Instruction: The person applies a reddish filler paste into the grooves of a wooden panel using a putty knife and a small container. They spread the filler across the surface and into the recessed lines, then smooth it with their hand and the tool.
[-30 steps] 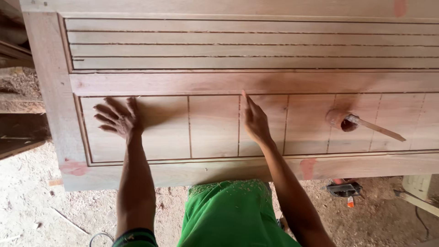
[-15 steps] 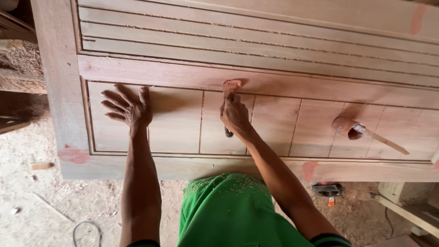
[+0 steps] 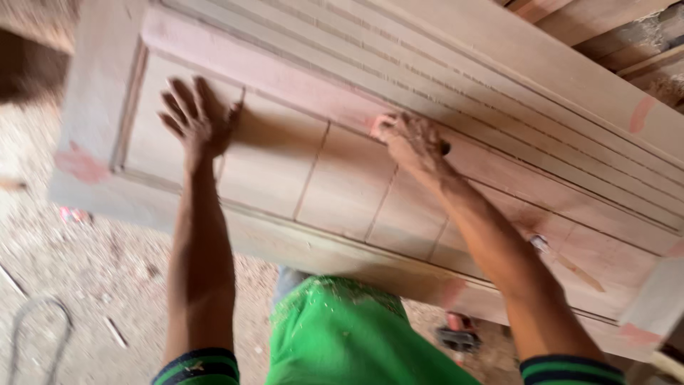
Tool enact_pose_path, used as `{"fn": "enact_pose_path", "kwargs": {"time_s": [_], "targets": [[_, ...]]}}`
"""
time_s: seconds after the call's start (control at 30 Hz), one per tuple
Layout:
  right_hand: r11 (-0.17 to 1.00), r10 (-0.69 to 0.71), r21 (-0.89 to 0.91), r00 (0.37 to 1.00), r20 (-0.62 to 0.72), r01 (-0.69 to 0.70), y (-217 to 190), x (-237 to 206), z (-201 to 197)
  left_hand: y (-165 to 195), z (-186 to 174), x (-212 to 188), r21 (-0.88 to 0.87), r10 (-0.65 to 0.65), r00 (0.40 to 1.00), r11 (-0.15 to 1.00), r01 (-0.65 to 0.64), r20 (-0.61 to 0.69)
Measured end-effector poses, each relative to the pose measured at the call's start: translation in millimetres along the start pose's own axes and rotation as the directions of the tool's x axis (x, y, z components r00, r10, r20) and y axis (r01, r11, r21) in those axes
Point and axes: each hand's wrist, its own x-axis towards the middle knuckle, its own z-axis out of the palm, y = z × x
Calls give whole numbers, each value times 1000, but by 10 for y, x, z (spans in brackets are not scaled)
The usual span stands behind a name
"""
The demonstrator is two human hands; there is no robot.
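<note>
Head view: left hand (image 3: 194, 121) flat, spread on door panel (image 3: 342, 189); right hand (image 3: 413, 142) curled, pressing groove.

Head view, tilted, close above wooden door panel (image 3: 342, 178).

Woodworking shop: unfinished door (image 3: 342, 178), sawdust floor (image 3: 64, 278).

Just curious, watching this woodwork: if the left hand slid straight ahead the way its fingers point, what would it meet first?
Probably the raised rail bordering the panel where the left hand lies flat; the blur makes depth uncertain.
</note>
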Motion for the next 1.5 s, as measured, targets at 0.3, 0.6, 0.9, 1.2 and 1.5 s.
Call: {"fn": "enact_pose_path", "kwargs": {"time_s": [0.3, 0.6, 0.9, 1.2, 1.5], "targets": [[873, -223, -427, 971, 82, 236, 1100, -484, 269, -725, 640, -1415, -9, -330, 919, 942, 337, -216], [977, 115, 189, 991, -62, -102, 1946, -1457, 486, -505, 1822, -2781, -633, -481, 838, 739, 230, -257], [110, 218, 932, 924, 315, -344, 2130, -3656, 2187, 483, 2551, -3422, 38, 170, 922, 985, -168, -349], [-289, 481, 955, 851, 209, -71, 2300, -4721, 2550, 2776, 3285, -3545, -296, 860, 510, 489, -821, 6], [-379, 701, 923, 674, 234, 74, 2038, -5262, 2702, 3934, 3666, -3892, -299, 826, 557, 556, -776, 91]]}}
